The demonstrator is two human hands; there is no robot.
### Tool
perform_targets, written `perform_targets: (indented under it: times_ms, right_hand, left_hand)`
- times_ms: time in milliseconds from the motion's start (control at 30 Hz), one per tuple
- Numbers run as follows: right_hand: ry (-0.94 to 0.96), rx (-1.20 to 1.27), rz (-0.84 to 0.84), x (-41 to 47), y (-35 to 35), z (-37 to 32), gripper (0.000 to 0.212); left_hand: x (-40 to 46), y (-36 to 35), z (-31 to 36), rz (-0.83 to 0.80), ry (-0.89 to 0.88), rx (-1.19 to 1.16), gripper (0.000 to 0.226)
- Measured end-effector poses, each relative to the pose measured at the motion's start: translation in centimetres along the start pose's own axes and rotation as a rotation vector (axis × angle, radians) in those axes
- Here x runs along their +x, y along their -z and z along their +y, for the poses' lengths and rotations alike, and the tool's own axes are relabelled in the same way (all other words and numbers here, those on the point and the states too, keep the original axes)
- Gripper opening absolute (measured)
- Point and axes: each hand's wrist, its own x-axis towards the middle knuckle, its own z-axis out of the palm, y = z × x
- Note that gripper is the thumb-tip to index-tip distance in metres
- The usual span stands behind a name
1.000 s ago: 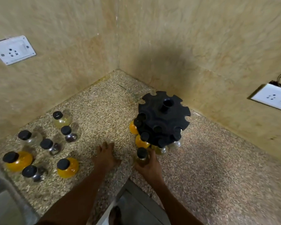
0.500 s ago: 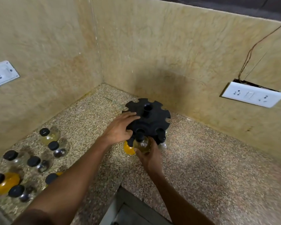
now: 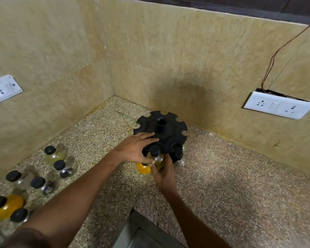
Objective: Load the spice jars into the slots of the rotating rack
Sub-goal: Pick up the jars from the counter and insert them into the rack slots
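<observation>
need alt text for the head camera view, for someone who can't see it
A person's right hand holds a black-capped spice jar at a front slot of a black rotating rack, while the left hand rests on the rack's top. Six more black-capped jars stand to the left on the speckled stone counter, in a corner between tan walls with white sockets.

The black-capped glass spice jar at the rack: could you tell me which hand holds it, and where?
The right hand grips the black-capped glass spice jar around its lower body.
</observation>
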Motion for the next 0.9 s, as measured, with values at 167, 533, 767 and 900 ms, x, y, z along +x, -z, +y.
perform_targets:
  times_ms: [167, 533, 767, 900]
  right_hand:
    - [0.006, 0.019, -0.046, 1.0, 0.8, 0.1, 0.068]
    - [-0.076, 0.05, -0.113, 3.9, 1.8, 0.8, 0.067]
    - [-0.31, 0.005, 0.041, 0.5, -0.4, 1.5, 0.071]
    - [-0.398, 0.016, -0.136, -2.0, -2.7, 1.5, 0.028]
  left_hand:
    - [0.4, -0.2, 0.1, 0.082, -0.001, -0.017, 0.089]
    - [2.0, -0.8, 0.8, 0.188, 0.026, -0.029, 0.082]
    - [-3.3, -3.5, 0.9, 0.469, 0.244, -0.244, 0.085]
    - [-9.8, -6.6, 0.6, 0.555, 0.485, -0.347, 0.07]
